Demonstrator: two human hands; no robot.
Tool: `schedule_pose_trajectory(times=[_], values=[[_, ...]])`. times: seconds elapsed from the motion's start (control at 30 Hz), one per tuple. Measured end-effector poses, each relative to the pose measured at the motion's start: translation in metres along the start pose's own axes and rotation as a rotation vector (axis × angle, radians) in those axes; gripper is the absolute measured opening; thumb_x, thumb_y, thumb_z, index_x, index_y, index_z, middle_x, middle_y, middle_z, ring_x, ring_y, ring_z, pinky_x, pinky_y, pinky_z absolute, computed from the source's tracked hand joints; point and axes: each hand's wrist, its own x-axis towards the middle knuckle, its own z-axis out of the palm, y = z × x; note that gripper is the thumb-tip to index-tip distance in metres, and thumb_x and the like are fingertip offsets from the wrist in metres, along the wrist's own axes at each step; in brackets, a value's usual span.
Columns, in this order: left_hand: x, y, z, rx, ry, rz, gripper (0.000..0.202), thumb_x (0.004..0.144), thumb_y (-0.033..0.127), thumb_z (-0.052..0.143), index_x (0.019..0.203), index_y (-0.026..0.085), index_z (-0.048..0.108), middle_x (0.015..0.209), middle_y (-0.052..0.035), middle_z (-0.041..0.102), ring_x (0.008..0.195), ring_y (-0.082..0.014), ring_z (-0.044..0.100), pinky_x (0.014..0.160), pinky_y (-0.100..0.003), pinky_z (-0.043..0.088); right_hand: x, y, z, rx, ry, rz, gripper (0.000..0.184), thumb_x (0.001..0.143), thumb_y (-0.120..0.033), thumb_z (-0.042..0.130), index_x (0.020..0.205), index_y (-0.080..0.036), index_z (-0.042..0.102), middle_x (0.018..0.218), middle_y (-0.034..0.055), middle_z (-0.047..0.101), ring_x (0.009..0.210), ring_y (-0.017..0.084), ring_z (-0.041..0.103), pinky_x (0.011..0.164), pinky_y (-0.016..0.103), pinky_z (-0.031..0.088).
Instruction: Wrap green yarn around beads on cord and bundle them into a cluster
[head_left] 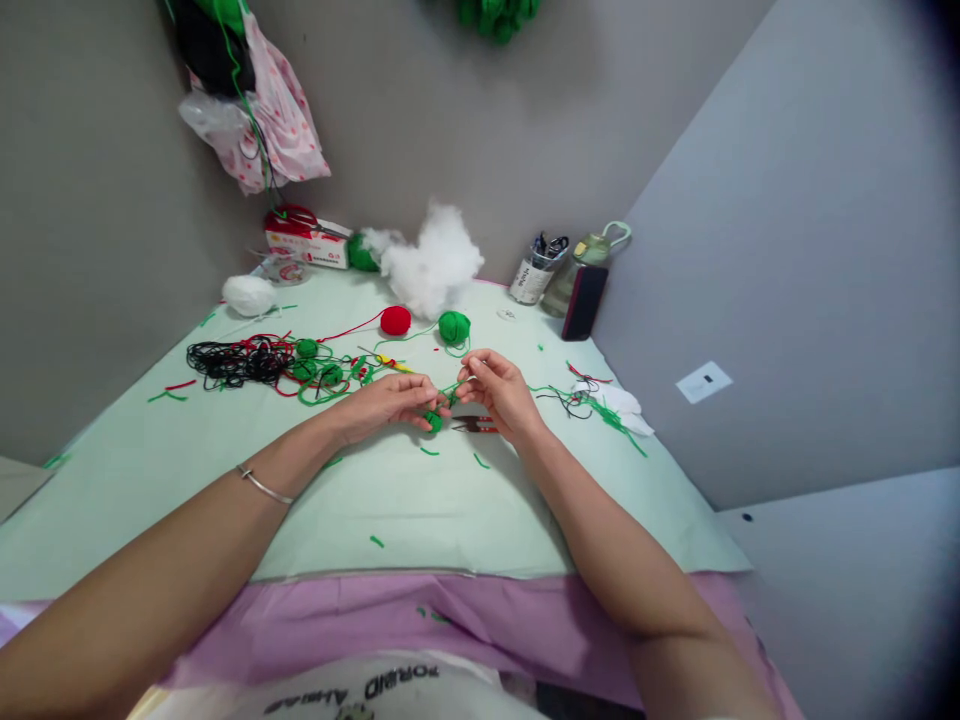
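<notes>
My left hand (390,402) is closed in a pinch on a small green crocheted piece (433,421) just above the pale green table cover (390,500). My right hand (499,388) is also closed, pinching a thin hook or needle and the green yarn strand that runs into the piece. The two hands nearly touch at the fingertips. The strand leads back to a green yarn ball (454,326). A small pair of scissors (474,426) lies under my right hand.
A red yarn ball (395,320), black yarn tangle (236,360), small green crocheted pieces (315,365), white stuffing (435,262), a white ball (249,294), a red-white box (307,240), a pen jar (534,272), a bottle and a dark phone (585,300) stand behind.
</notes>
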Motion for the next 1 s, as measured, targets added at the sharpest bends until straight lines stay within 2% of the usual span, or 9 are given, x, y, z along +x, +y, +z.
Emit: schedule_pose_trajectory(times=[0.2,0.43,0.7,0.87,1.0], values=[[0.0014,-0.0001,0.0006,-0.029,0.026,-0.021,0.036,0.078,0.046,0.080,0.080,0.013,0.064,0.102,-0.0134,0.075,0.087,-0.0184,0.070,0.077,-0.030,0.056,0.0005,-0.0021,0.0008,0.005,0.053,-0.010,0.040,0.071,-0.049,0.083,0.087,-0.018,0.063,0.071,-0.0035,0.066,0.057,0.009,0.068,0.054,0.018,0.055],[0.0027,-0.0037,0.0005,-0.064,0.032,-0.014,0.036,0.081,0.046,0.078,0.081,0.013,0.064,0.102,-0.0142,0.075,0.087,-0.0187,0.071,0.077,-0.030,0.057,0.0001,-0.0025,-0.0016,-0.010,0.039,-0.017,0.040,0.073,-0.051,0.081,0.088,-0.019,0.062,0.072,-0.0036,0.065,0.057,0.009,0.067,0.054,0.019,0.055],[0.0033,-0.0050,-0.0004,-0.029,0.052,-0.006,0.034,0.080,0.046,0.078,0.081,0.014,0.065,0.097,-0.0096,0.074,0.092,-0.0188,0.071,0.075,-0.026,0.057,0.0011,-0.0022,-0.0032,-0.021,-0.005,-0.024,0.038,0.075,-0.050,0.080,0.089,-0.019,0.063,0.073,-0.0035,0.065,0.059,0.009,0.068,0.055,0.018,0.055],[0.0056,-0.0090,-0.0023,0.024,0.047,-0.009,0.031,0.082,0.046,0.076,0.084,0.016,0.068,0.096,-0.0077,0.073,0.091,-0.0195,0.071,0.080,-0.029,0.060,-0.0001,-0.0024,-0.0030,-0.025,-0.022,-0.018,0.033,0.081,-0.047,0.078,0.090,-0.020,0.062,0.074,-0.0044,0.064,0.060,0.008,0.067,0.055,0.016,0.055],[0.0041,-0.0076,0.0009,0.092,-0.009,-0.024,0.029,0.080,0.046,0.077,0.080,0.018,0.069,0.095,-0.0066,0.073,0.101,-0.0244,0.070,0.093,-0.040,0.058,-0.0012,-0.0039,-0.0027,-0.024,-0.070,0.004,0.029,0.086,-0.044,0.074,0.092,-0.020,0.061,0.074,-0.0057,0.063,0.060,0.007,0.066,0.056,0.016,0.055]])
